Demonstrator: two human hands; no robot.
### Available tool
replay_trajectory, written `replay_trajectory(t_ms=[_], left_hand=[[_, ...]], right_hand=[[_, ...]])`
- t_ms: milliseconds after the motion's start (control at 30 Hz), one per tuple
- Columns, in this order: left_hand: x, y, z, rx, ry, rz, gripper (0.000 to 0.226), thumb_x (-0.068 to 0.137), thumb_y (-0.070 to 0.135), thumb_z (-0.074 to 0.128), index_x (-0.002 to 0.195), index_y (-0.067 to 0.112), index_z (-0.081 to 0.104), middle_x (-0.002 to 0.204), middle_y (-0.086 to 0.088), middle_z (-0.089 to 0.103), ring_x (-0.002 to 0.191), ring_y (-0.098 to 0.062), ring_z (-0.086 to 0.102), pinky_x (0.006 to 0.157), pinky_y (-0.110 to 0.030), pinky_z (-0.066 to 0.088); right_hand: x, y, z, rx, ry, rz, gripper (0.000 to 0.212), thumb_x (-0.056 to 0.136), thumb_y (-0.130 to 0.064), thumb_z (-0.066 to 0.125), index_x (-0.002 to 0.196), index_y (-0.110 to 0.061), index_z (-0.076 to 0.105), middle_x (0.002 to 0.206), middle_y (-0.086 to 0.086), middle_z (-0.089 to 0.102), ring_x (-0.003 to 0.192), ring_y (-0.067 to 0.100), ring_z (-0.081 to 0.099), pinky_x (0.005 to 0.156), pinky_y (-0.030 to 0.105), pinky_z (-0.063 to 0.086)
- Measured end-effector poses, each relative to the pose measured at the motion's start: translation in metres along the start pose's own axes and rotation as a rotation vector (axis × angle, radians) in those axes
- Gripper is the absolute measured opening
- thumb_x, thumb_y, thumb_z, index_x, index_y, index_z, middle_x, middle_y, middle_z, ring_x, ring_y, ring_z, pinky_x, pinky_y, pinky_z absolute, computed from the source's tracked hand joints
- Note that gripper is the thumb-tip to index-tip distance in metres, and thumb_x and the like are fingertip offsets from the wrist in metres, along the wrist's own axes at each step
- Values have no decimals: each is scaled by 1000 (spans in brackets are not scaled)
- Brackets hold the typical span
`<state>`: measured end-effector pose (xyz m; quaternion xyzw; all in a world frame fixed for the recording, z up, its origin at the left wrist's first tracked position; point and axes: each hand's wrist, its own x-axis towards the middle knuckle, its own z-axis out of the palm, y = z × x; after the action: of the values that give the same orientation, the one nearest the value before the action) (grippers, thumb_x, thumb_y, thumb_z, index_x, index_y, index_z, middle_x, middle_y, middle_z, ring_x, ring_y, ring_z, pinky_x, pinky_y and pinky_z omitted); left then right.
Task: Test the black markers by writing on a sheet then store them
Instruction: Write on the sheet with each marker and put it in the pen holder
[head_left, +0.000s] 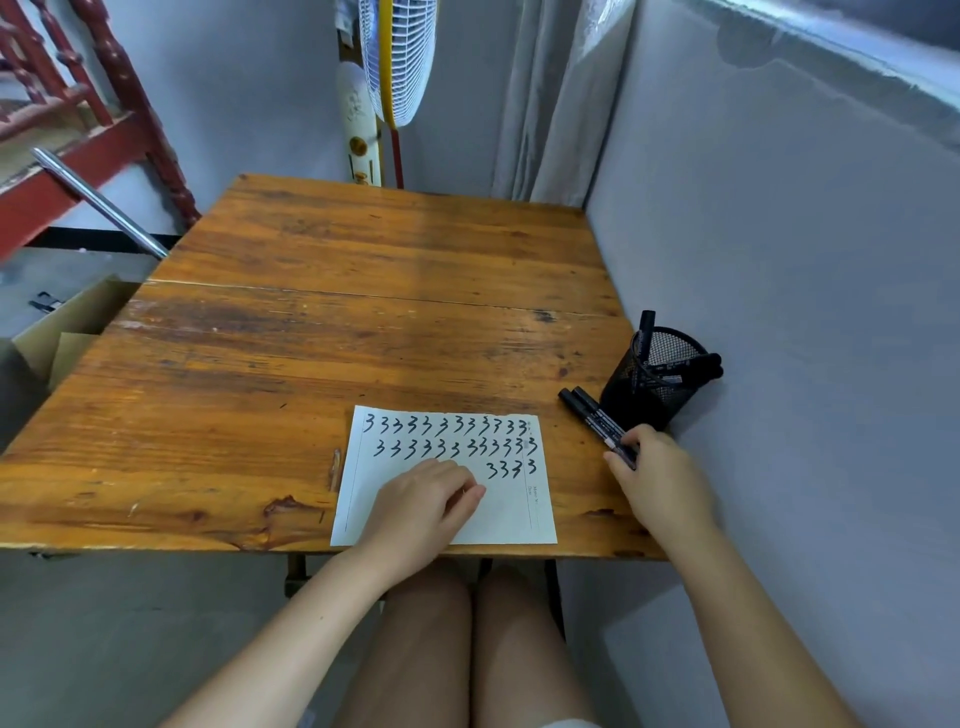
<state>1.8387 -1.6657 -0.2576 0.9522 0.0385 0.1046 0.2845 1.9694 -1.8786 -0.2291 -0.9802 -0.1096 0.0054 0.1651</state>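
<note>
There is only one view, from the person's head. It looks forward and steeply down, close over the near edge of the worktop (322, 291), and its wide lens bends the walls at the sides.

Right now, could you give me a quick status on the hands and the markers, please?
Left hand flat on sheet. Right hand gripping two markers on table beside mesh cup. Nothing in the way.
</note>
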Motion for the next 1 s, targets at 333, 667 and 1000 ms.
replay_trajectory(t_ms=[333, 667, 1000], left_hand=[[-1, 4, -3, -59, 37, -25, 27, 89, 42, 42, 89, 21, 59, 80, 6, 62, 72, -7, 51, 60, -26, 44], [0, 33, -36, -194, -46, 2, 36, 87, 44, 46, 118, 26, 48, 101, 15, 54, 80, -1, 53, 59, -20, 42], [-2, 55, -45, -175, -192, 145, 37, 88, 49, 34, 105, 23, 54, 66, 10, 57, 59, -8, 52, 53, -25, 39]], right_hand=[[-12, -20, -36, 462, 15, -65, 15, 88, -30, 61, 97, -20, 67, 96, -1, 57, 80, 10, 54, 60, 18, 37], [-44, -51, -58, 783, -410, -136, 15, 87, -29, 62, 77, -21, 69, 57, -6, 62, 50, 6, 50, 48, 19, 41], [-56, -82, -52, 1009, -690, -72, 32, 93, -24, 54, 64, -13, 48, 38, -5, 43, 33, 8, 29, 36, 17, 22]])
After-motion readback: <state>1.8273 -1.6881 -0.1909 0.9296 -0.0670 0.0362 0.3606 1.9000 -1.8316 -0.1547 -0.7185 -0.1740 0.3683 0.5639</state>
